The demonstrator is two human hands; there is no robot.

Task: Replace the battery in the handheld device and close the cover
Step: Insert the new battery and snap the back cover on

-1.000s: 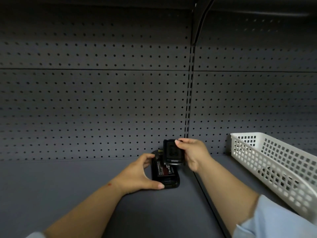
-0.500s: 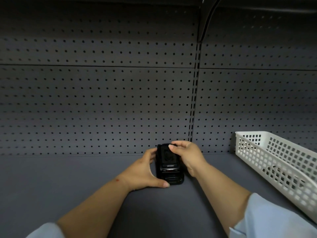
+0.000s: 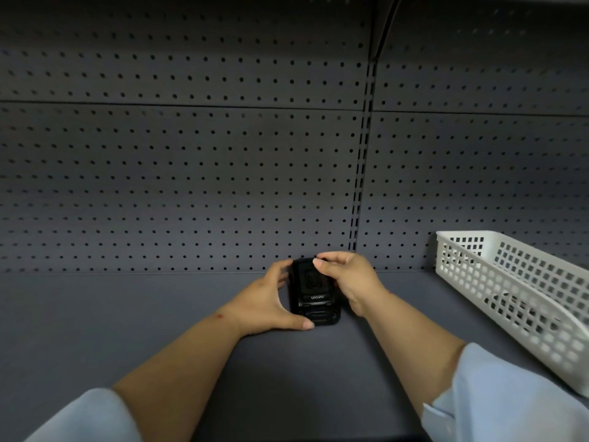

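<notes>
Dark grey shop shelving bay with a pegboard back, dimly lit.

The pegboard back panel (image 3: 178, 173) is split by a horizontal seam and dotted with regular rows of holes; a slotted upright (image 3: 361, 161) divides it from a second panel on the right. Below runs a flat matte grey shelf (image 3: 95, 314). A white plastic lattice basket (image 3: 522, 291) sits on the shelf at the right. The underside of an upper shelf (image 3: 478, 4) darkens the top edge.
</notes>
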